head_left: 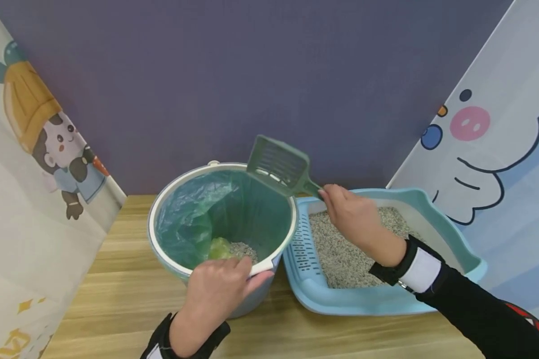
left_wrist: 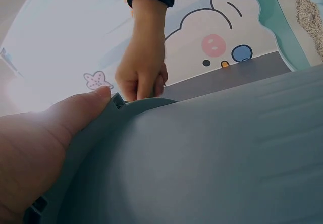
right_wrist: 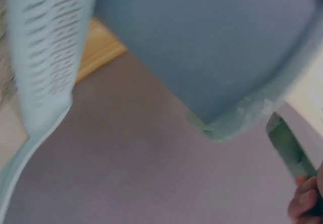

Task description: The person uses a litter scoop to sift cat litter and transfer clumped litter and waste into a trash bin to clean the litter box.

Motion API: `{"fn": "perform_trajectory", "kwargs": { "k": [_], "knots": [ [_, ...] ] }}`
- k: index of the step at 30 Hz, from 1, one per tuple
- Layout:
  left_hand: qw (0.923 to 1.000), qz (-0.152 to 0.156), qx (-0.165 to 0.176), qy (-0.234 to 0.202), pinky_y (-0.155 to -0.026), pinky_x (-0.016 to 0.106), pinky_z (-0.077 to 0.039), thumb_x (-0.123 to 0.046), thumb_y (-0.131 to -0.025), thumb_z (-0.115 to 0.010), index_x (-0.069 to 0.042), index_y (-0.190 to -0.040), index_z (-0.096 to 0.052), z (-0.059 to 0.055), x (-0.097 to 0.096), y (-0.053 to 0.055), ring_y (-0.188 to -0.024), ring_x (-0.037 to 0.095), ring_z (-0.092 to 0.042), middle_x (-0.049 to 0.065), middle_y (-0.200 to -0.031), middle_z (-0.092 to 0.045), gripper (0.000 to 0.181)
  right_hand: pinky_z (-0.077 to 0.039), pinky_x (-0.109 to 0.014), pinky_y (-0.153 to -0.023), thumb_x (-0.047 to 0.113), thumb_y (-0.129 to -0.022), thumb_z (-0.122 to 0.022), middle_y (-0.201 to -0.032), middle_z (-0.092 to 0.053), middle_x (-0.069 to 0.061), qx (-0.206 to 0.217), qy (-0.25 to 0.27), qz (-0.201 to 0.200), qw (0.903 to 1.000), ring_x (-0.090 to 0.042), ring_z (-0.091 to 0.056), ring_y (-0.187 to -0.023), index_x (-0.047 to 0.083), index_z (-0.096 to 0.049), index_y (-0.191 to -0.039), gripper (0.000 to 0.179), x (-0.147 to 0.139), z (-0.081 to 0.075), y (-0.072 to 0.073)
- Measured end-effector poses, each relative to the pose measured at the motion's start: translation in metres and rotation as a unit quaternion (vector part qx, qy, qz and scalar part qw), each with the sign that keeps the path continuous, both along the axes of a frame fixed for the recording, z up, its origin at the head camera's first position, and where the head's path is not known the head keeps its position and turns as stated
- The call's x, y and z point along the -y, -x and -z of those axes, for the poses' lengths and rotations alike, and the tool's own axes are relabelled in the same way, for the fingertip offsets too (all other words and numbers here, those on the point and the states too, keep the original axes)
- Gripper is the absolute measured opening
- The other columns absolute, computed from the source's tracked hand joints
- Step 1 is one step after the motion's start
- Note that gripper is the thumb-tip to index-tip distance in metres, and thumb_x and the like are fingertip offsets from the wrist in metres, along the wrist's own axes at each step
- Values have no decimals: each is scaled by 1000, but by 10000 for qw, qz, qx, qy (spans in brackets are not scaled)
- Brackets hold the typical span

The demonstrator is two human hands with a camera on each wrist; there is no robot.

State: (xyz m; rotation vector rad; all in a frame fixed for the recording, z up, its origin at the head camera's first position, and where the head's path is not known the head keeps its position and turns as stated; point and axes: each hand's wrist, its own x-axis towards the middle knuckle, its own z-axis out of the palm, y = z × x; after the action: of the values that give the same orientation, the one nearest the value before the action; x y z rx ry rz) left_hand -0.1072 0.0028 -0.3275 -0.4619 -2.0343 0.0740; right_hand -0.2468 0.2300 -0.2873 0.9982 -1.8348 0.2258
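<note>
My right hand (head_left: 357, 219) grips the handle of a green slotted litter scoop (head_left: 278, 165). The scoop's head is tilted over the right rim of a blue-grey trash bin (head_left: 292, 219). A green plastic liner (head_left: 184, 214) covers the bin's inside, with some grey litter (head_left: 242, 249) and a yellow-green crumpled thing (head_left: 219, 248) at the bottom. At the bin's near rim, my left hand (head_left: 217, 289) holds on, fingers over the edge and thumb along the outside. The left wrist view shows the thumb (left_wrist: 83, 108) against the bin's wall (left_wrist: 212, 153).
Right of the bin stands a light blue litter box (head_left: 364, 301) full of grey litter (head_left: 346, 254), with a slotted step on its near-bin side. Both stand on a wooden table (head_left: 112, 299). A dark wall panel (head_left: 197, 89) rises behind, with cartoon-printed sheets at both sides.
</note>
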Motion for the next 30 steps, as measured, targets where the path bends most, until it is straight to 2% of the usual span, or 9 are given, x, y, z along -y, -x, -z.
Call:
{"fn": "perform_trajectory", "kwargs": {
  "k": [3,5,12,15,21,24,27,28,30],
  "knots": [
    [10000,21,-26,-33,-34,20,-8,-53,-95,-27,-17,-49,-25,0,0,-1,-35,4,-11,-8,-39,-18,59,-26,-24,-37,19,-98,-42,-52,-47,-7,1421,698,278,9870,-10,-31,-37,-1,-56,-82,30,-16,-7,-2],
    [10000,12,-10,-45,-33,21,-9,-53,-95,-28,-17,-49,-26,0,0,-1,-35,5,-11,-8,-39,-19,59,-27,-24,-42,16,-96,-45,-53,-47,-8,2491,991,488,9621,-9,-31,-39,-1,-57,-80,27,-30,-11,0],
    [9999,100,-44,-129,-35,20,-6,-53,-95,-28,-17,-50,-24,0,1,-2,-37,4,-8,-8,-39,-16,58,-33,-28,-45,30,-100,-30,-60,-50,-3,5450,1095,1273,8215,-10,-38,-44,-6,-60,-95,47,-81,-1,25],
    [9998,102,20,-140,-36,20,-6,-53,-95,-28,-17,-49,-25,0,0,-2,-38,4,-7,-8,-40,-17,59,-33,-28,-47,26,-101,-27,-57,-45,1,6199,762,1455,7673,-10,-37,-47,-8,-58,-95,47,-100,19,38],
    [9998,69,-14,-167,-35,20,-6,-53,-95,-26,-17,-49,-24,-1,1,-2,-36,5,-9,-8,-39,-16,59,-30,-23,-47,14,-101,-26,-55,-37,4,7462,-48,1097,6566,-5,-29,-45,-1,-55,-84,37,-124,66,67],
    [9998,105,-82,-176,-35,21,-6,-54,-95,-27,-17,-49,-24,-1,0,-2,-34,5,-11,-8,-39,-17,59,-30,-22,-47,13,-100,-25,-55,-37,5,7778,-505,1131,6162,-4,-30,-45,4,-52,-83,33,-130,84,73],
    [9998,105,-73,-162,-34,21,-7,-54,-95,-28,-17,-49,-24,-1,0,-2,-34,5,-11,-8,-39,-17,59,-30,-23,-48,11,-100,-26,-56,-40,3,7770,-901,1259,6102,-6,-32,-46,3,-53,-85,31,-133,93,74],
    [9998,97,-84,-162,-34,21,-7,-54,-95,-28,-17,-49,-24,-1,0,-2,-34,5,-11,-8,-39,-17,59,-31,-23,-49,11,-99,-28,-58,-41,1,7703,-1018,1361,6146,-7,-33,-47,1,-53,-86,30,-133,94,74],
    [9998,64,-58,-163,-34,21,-7,-54,-95,-27,-17,-49,-24,-1,0,-2,-34,5,-10,-8,-38,-17,59,-41,-29,-55,10,-98,-30,-70,-55,-12,7366,-1394,1650,6409,-17,-48,-56,-7,-55,-97,30,-131,93,72]
  ]
}}
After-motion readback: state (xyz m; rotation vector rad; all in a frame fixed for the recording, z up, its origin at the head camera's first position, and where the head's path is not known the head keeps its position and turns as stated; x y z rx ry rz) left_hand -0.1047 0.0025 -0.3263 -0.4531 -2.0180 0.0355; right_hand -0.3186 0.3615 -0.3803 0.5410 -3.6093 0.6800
